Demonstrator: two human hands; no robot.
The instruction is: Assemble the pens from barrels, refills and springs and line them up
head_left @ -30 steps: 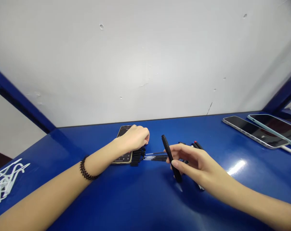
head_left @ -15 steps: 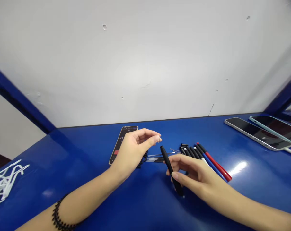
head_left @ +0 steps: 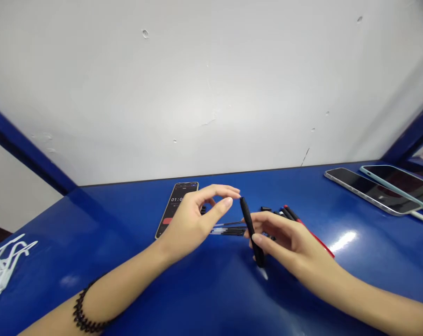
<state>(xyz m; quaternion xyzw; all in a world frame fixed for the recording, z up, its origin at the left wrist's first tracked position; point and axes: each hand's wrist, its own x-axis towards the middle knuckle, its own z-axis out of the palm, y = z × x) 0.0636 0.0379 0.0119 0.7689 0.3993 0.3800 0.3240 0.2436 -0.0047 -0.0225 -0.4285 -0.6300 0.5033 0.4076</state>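
Black and slim, the pen [head_left: 249,224] stands tilted in the right hand [head_left: 285,235], pinched between thumb and fingers, its upper end leaning left and away from the wearer. Its lower end points down toward the blue table [head_left: 197,298]; whether they touch, I cannot tell. To the pen's left, the left hand [head_left: 192,221] is loosely curved, thumb apart from the fingers, with nothing visible in its grasp. Its fingertips [head_left: 237,191] are right at the pen's upper end; contact is unclear.

Between the 2 hands, on the table, lie thin refills [head_left: 229,230], partly hidden by the pen and the right hand. Behind the left hand rests a phone [head_left: 172,205] with a lit screen. More pens [head_left: 292,212], including 1 with a red barrel, are partly covered by the right hand. Farther right lie 2 other phones [head_left: 370,190], well apart from both hands.
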